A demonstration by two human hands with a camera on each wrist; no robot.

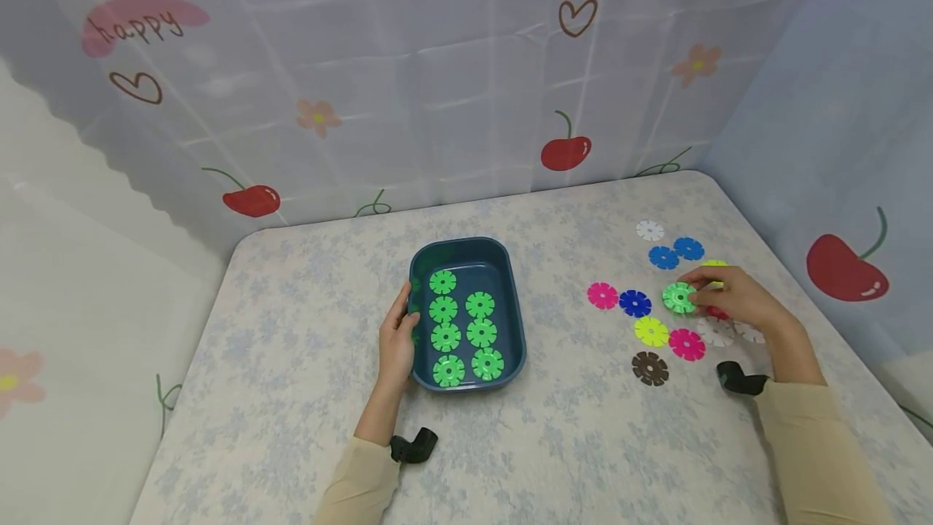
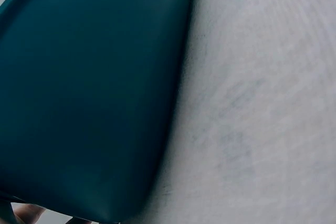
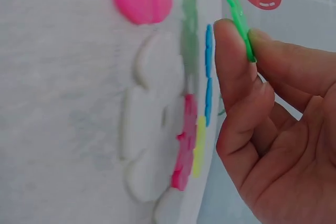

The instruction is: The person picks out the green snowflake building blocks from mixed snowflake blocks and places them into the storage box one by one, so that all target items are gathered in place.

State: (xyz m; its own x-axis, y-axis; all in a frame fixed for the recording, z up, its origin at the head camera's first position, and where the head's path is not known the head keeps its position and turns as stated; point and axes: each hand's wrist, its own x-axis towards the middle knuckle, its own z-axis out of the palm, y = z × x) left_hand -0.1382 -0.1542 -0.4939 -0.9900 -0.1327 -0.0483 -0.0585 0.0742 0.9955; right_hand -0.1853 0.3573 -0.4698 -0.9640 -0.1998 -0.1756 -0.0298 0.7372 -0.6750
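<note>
In the head view my left hand [image 1: 398, 343] grips the left wall of a dark blue tray [image 1: 519, 330], thumb over the rim and fingers outside. Several green notched discs [image 1: 443, 309] lie flat inside it in two columns. Over at the right, my right hand [image 1: 736, 298] pinches a green notched disc [image 1: 679, 297] between thumb and fingers. The right wrist view has that disc [image 3: 239, 17] edge-on, clear of the table. Beneath and around this hand lie other discs, partly hidden by it. The tray's outer wall [image 2: 94, 87] fills much of the left wrist view.
Loose discs lie at the right: pink [image 1: 602, 296], dark blue [image 1: 635, 303], yellow [image 1: 651, 331], brown [image 1: 649, 369], light blue [image 1: 663, 258] and white [image 1: 650, 230]. A printed curtain [image 1: 452, 104] hangs behind the cloth-covered table [image 1: 313, 306].
</note>
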